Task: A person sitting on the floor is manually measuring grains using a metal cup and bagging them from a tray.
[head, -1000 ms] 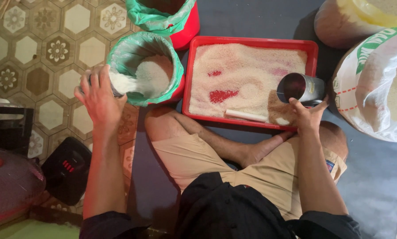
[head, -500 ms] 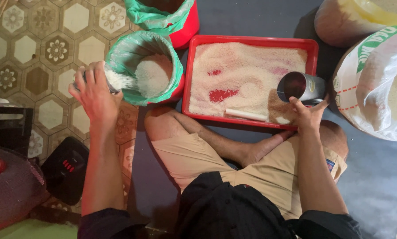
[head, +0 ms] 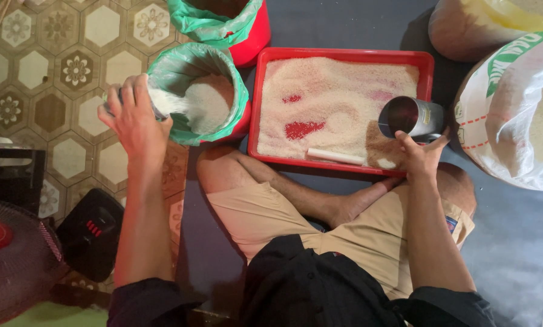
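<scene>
The red tray (head: 344,54) of rice lies on the floor before the seated person. Right of it stands a big white sack (head: 513,115) of grain. Left of the tray sits a green-lined bucket (head: 180,66) part full of rice. At the tray's right edge the right hand (head: 419,157) curls around a metal can (head: 410,116), tipped on its side. Left of the bucket, the left hand (head: 132,118) grips a small scoop (head: 159,106), spilling rice into it.

left hand (head: 132,118) | now tipped at green-lined bucket (head: 180,66) rim | rice (head: 168,103) pouring in
</scene>
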